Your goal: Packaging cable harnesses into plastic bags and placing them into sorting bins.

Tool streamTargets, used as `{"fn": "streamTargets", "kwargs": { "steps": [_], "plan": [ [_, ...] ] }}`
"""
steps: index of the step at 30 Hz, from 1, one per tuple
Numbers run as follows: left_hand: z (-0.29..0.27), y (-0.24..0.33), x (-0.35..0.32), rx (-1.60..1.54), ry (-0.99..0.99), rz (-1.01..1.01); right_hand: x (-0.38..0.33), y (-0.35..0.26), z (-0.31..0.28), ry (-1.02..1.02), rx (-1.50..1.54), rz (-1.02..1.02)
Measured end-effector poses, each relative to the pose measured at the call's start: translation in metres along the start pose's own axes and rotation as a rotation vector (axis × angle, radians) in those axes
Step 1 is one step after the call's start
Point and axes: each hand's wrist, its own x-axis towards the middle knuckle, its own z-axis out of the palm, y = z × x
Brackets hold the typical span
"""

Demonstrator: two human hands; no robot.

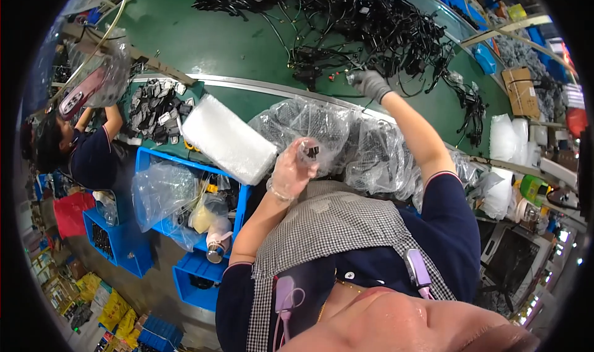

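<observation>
Bench, green-topped, spans the upper part of the frame, a pale metal edge strip curving along its near side. Left hand, in a thin clear glove, held up at frame centre just in front of the checked apron; fingers curled round a clear round piece, small black parts showing in or through it; which, cannot tell. Right hand, in a grey glove, stretched out over the bench at upper centre-right, fingers bent together by a small clear or silvery item; whether they grip it, cannot tell. Small red bits just left of the fingertips. Large tangle of black cables heaped beyond that hand, across the top of the frame, loose strands trailing nearer. Crumpled clear plastic bags lie between the bench edge and the apron. White wrapped slab tilted, left of the left hand. Blue crate below the slab, holding plastic bags and a pink bottle. At far left, a co-worker in dark blue, arms raised near a pile of grey and black parts. Cardboard box at upper right.
</observation>
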Motion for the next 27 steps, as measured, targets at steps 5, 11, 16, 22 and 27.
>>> {"fn": "streamTargets", "kwargs": {
  "steps": [5,11,16,22,27],
  "plan": [
    [-0.007,0.006,0.012,-0.038,0.067,0.016,0.041,0.080,0.102,-0.086,-0.262,0.281],
    [-0.001,0.018,0.028,-0.085,0.058,0.136,0.049,0.037,0.064,-0.140,-0.016,0.110],
    [-0.009,0.021,0.044,-0.137,0.004,0.085,-0.027,-0.108,-0.067,0.001,1.047,-0.330],
    [-0.005,0.023,0.050,-0.130,-0.021,0.083,-0.055,-0.136,-0.088,0.175,0.411,-0.880],
    [-0.007,0.022,0.046,-0.149,-0.042,0.133,0.029,-0.068,-0.060,0.157,0.701,0.062]
  ]
}}
